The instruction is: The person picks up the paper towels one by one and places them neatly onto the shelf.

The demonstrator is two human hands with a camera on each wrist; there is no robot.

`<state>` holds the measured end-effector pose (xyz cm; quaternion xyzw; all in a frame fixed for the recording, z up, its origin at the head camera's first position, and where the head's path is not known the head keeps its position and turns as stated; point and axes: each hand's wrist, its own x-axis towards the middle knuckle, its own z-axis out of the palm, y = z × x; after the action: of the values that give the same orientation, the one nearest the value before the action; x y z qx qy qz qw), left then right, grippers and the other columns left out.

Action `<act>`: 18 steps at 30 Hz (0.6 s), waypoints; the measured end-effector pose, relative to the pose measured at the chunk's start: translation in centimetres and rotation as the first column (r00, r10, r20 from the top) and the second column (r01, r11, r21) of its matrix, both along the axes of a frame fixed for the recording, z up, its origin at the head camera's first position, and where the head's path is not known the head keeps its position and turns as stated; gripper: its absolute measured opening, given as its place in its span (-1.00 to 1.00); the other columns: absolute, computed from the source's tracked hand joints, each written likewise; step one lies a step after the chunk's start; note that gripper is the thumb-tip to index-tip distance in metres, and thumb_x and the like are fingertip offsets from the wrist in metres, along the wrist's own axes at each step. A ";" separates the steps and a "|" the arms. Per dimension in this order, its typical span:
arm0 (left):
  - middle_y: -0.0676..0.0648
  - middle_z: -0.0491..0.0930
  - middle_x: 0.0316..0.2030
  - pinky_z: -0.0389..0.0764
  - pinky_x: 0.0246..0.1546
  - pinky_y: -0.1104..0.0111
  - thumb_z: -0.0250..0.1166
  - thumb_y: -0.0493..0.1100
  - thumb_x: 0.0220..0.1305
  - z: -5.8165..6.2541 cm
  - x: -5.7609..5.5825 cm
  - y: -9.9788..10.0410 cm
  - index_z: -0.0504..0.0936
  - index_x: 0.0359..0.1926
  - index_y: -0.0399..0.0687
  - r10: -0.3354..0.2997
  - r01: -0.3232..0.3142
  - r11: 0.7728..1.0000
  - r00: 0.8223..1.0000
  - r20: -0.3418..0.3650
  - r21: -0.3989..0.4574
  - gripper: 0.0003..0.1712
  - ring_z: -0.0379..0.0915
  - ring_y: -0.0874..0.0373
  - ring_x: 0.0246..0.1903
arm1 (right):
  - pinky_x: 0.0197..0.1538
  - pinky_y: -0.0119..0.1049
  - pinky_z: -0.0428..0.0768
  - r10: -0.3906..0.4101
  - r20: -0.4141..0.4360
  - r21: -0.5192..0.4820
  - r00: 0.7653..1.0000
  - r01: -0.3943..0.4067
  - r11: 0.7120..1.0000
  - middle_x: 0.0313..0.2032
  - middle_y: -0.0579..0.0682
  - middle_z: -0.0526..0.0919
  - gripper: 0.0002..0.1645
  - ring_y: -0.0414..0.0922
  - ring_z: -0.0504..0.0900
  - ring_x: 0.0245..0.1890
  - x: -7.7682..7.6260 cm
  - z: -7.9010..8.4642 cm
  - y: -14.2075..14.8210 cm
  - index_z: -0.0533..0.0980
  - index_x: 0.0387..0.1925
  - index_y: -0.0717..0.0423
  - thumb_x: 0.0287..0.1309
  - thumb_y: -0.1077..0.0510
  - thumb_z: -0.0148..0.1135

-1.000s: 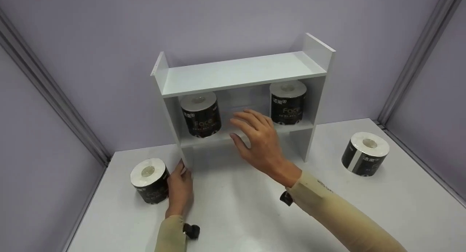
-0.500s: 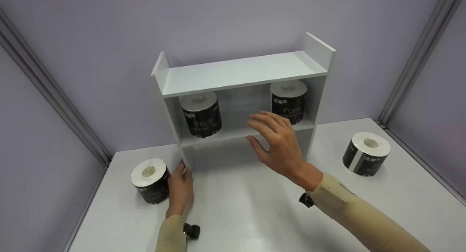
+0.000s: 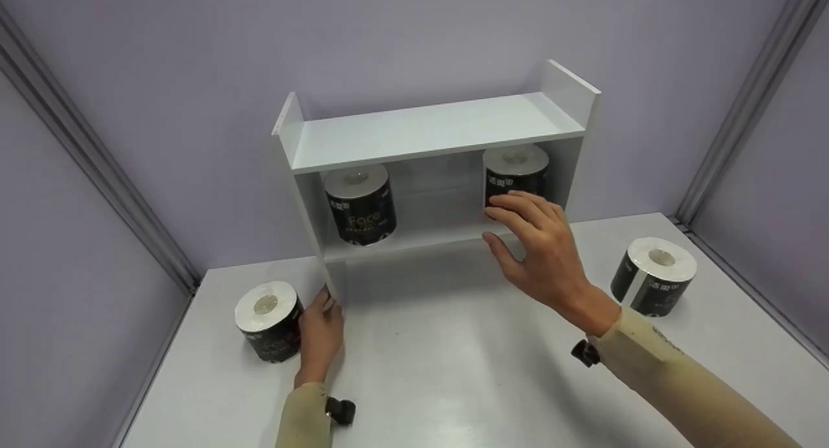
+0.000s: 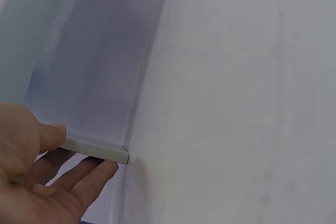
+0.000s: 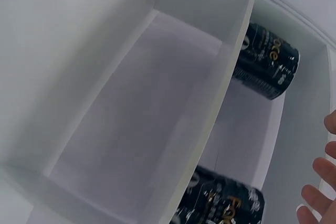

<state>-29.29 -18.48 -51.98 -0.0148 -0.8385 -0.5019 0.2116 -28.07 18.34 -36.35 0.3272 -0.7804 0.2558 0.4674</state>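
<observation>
Head view, left hand [image 3: 320,335] pinching side panel [image 3: 313,208], right hand [image 3: 543,254] raised by shelved roll [image 3: 516,169], fingers [image 3: 513,222] spread

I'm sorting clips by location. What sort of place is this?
Probably a small booth set up for trials or filming, rather than a lived-in room: plain panels meet at metal posts, close around a white table.

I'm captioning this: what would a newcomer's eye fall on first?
Probably the white shelf in the middle, with one black-wrapped roll inside at left and another roll at right. A left roll and right roll flank it on the table. The left grip pinches the shelf's left panel.
</observation>
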 end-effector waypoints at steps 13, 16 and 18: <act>-0.49 0.54 0.33 0.70 0.29 -0.05 0.18 -0.44 0.53 -0.2 0.0 0.2 0.43 0.46 -0.46 -0.015 0.014 1.000 1.000 -0.020 -0.013 -0.46 0.57 -0.33 0.30 | 0.22 0.20 0.52 -0.061 0.043 -0.028 0.997 0.062 0.998 0.20 0.10 0.72 -0.56 0.16 0.60 0.28 0.4 -0.7 4.4 0.71 0.15 0.15 0.22 0.25 0.53; -0.48 0.55 0.33 0.70 0.29 -0.05 0.19 -0.42 0.54 -0.2 0.0 0.1 0.43 0.47 -0.45 -0.006 0.006 1.000 1.000 -0.015 -0.006 -0.46 0.59 -0.31 0.29 | 0.23 0.20 0.52 -0.071 0.055 -0.024 0.996 0.072 0.997 0.19 0.11 0.72 -0.56 0.16 0.60 0.27 0.4 -0.8 4.9 0.71 0.15 0.14 0.24 0.23 0.52; -0.48 0.55 0.32 0.70 0.28 -0.06 0.19 -0.43 0.53 -0.2 -0.1 0.1 0.43 0.46 -0.45 -0.003 0.003 1.000 1.000 -0.022 -0.010 -0.46 0.59 -0.32 0.28 | 0.23 0.20 0.52 -0.076 0.062 -0.024 0.995 0.078 0.997 0.19 0.10 0.72 -0.57 0.16 0.61 0.27 0.4 -0.9 5.2 0.71 0.15 0.13 0.24 0.23 0.52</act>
<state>-29.35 -18.43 -52.17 -0.0225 -0.8386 -0.4979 0.2198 -27.71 23.56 -37.25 0.2826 -0.8031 0.2577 0.4570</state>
